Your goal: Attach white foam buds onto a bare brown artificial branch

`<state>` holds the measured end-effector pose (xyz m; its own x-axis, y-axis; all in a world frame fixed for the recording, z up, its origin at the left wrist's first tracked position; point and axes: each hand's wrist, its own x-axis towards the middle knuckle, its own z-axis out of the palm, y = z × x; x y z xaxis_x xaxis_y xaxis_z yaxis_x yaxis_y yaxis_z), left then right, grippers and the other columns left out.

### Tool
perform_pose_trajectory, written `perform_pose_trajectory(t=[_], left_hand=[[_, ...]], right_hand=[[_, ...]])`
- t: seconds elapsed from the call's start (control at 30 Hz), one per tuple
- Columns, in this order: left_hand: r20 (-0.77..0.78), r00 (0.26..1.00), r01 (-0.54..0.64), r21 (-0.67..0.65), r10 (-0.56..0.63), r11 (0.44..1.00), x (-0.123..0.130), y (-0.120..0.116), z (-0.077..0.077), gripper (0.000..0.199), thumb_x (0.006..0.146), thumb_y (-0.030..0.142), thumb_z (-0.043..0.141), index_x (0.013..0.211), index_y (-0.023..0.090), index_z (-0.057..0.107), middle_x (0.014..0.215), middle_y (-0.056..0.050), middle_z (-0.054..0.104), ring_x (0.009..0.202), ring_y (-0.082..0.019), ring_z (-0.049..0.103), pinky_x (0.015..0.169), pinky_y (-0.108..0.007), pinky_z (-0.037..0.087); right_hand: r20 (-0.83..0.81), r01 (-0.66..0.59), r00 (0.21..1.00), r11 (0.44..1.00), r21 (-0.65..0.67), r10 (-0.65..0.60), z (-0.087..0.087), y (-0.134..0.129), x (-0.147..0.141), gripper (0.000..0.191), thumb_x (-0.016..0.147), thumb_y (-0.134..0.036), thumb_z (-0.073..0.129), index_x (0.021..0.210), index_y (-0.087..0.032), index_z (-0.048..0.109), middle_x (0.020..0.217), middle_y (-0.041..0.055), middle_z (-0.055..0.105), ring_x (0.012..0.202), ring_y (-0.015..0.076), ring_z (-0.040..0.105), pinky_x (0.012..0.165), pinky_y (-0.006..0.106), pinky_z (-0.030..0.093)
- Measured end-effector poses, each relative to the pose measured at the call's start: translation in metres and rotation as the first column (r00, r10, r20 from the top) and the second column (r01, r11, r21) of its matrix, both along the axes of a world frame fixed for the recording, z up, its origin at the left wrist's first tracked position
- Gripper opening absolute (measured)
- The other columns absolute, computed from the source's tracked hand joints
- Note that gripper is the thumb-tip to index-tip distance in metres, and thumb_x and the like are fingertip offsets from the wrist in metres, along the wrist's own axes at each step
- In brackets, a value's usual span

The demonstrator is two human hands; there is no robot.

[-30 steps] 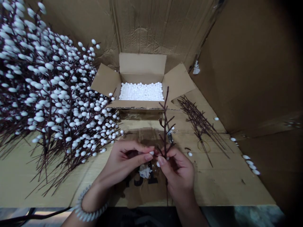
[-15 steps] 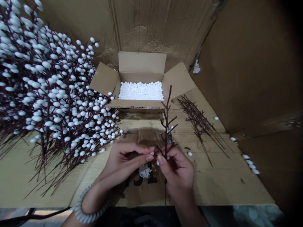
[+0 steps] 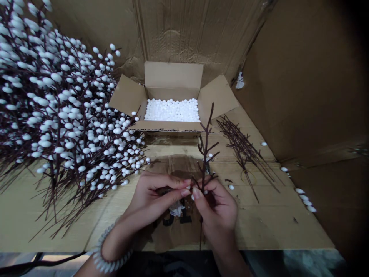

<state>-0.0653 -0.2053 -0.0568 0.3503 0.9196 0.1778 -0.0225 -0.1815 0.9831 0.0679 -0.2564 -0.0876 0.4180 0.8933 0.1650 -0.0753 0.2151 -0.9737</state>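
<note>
On the tabletop [image 3: 268, 227], a heap of bead-tipped branches [image 3: 72, 115] fills the left side, and an open box [image 3: 173, 126] stands at the middle rear with loose beads [image 3: 171, 110] inside. A cardboard panel [image 3: 184, 38] rises behind the box; another panel [image 3: 308, 88] stands along the right. A twig bundle [image 3: 239, 142] lies right of the box, with stray beads [image 3: 305, 202] farther right along the tabletop's edge. In front of the box, the right hand [image 3: 220, 209] holds an upright twig [image 3: 205, 154]; just left of it, the left hand [image 3: 147, 200] has a bead [image 3: 188, 187] at its fingertips.
</note>
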Motion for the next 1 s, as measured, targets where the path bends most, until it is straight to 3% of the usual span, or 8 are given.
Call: perform_pose_trajectory(t=[0.2, 0.4, 0.6, 0.67, 0.77, 0.87, 1.0], left_hand=[[0.04, 0.999, 0.009, 0.011, -0.01, 1.0, 0.0012, -0.0002, -0.0011, 0.018, 0.073, 0.007, 0.079, 0.082, 0.023, 0.081, 0.082, -0.003, 0.08, 0.074, -0.017, 0.079, 0.07, -0.018, 0.063], [0.03, 0.999, 0.021, 0.077, -0.024, 0.997, -0.0001, 0.0, -0.0018, 0.021, 0.074, 0.005, 0.078, 0.084, 0.023, 0.081, 0.085, -0.003, 0.08, 0.077, -0.017, 0.079, 0.073, -0.018, 0.063], [-0.003, 0.998, -0.059, 0.152, 0.06, 0.987, 0.0015, -0.0018, -0.001, 0.017, 0.076, 0.008, 0.078, 0.086, 0.021, 0.081, 0.087, -0.004, 0.08, 0.077, -0.019, 0.079, 0.076, -0.023, 0.065], [-0.013, 0.995, -0.092, 0.137, 0.094, 0.986, 0.0023, -0.0019, -0.0014, 0.015, 0.075, 0.009, 0.08, 0.085, 0.021, 0.08, 0.086, -0.004, 0.08, 0.076, -0.018, 0.079, 0.075, -0.023, 0.065], [-0.008, 0.993, -0.116, 0.087, 0.117, 0.989, 0.0034, -0.0021, -0.0023, 0.016, 0.074, 0.01, 0.081, 0.085, 0.021, 0.08, 0.086, -0.002, 0.081, 0.077, -0.016, 0.078, 0.076, -0.019, 0.063], [0.055, 0.995, -0.085, 0.034, 0.083, 0.996, 0.0048, -0.0033, -0.0021, 0.021, 0.072, 0.007, 0.081, 0.088, 0.021, 0.078, 0.086, 0.0, 0.081, 0.077, -0.012, 0.078, 0.074, -0.013, 0.061], [0.132, 0.99, -0.037, -0.038, 0.042, 0.999, 0.0046, -0.0062, -0.0011, 0.027, 0.071, 0.008, 0.083, 0.093, 0.022, 0.075, 0.085, 0.002, 0.08, 0.078, -0.011, 0.077, 0.073, -0.01, 0.06]], right_hand=[[0.018, -0.007, 1.0, 1.0, 0.004, 0.007, -0.0013, -0.0011, 0.0003, 0.022, 0.081, -0.029, 0.072, 0.064, -0.023, 0.058, 0.06, -0.0031, 0.057, 0.05, 0.0104, 0.048, 0.045, 0.02, 0.039], [0.023, -0.021, 1.0, 1.0, 0.006, 0.021, -0.0018, -0.0008, 0.0011, 0.018, 0.081, -0.023, 0.071, 0.066, -0.023, 0.06, 0.063, -0.0024, 0.061, 0.054, 0.0115, 0.053, 0.048, 0.021, 0.043], [0.002, 0.001, 1.0, 1.0, 0.006, -0.001, -0.0034, 0.0005, -0.0017, 0.01, 0.082, -0.023, 0.07, 0.074, -0.023, 0.064, 0.066, -0.0027, 0.064, 0.056, 0.0114, 0.056, 0.05, 0.021, 0.046], [-0.011, 0.036, 0.999, 0.999, 0.019, -0.035, -0.0038, 0.0008, -0.0033, 0.009, 0.08, -0.019, 0.071, 0.086, -0.024, 0.067, 0.075, -0.0011, 0.07, 0.064, 0.0129, 0.064, 0.056, 0.021, 0.052], [-0.028, 0.077, 0.997, 0.996, 0.047, -0.076, -0.0041, 0.001, -0.0052, 0.03, 0.074, -0.012, 0.074, 0.1, -0.026, 0.067, 0.091, 0.0017, 0.075, 0.079, 0.0158, 0.072, 0.068, 0.024, 0.059], [-0.042, 0.072, 0.997, 0.995, 0.063, -0.069, -0.0046, 0.0009, -0.0053, 0.035, 0.07, -0.007, 0.075, 0.1, -0.026, 0.069, 0.092, 0.0018, 0.077, 0.081, 0.0163, 0.074, 0.071, 0.024, 0.06], [-0.101, 0.062, 0.993, 0.997, 0.048, -0.057, -0.0064, 0.0001, -0.0029, 0.029, 0.074, -0.01, 0.075, 0.096, -0.027, 0.071, 0.087, -0.0004, 0.076, 0.075, 0.0139, 0.073, 0.066, 0.021, 0.059]])
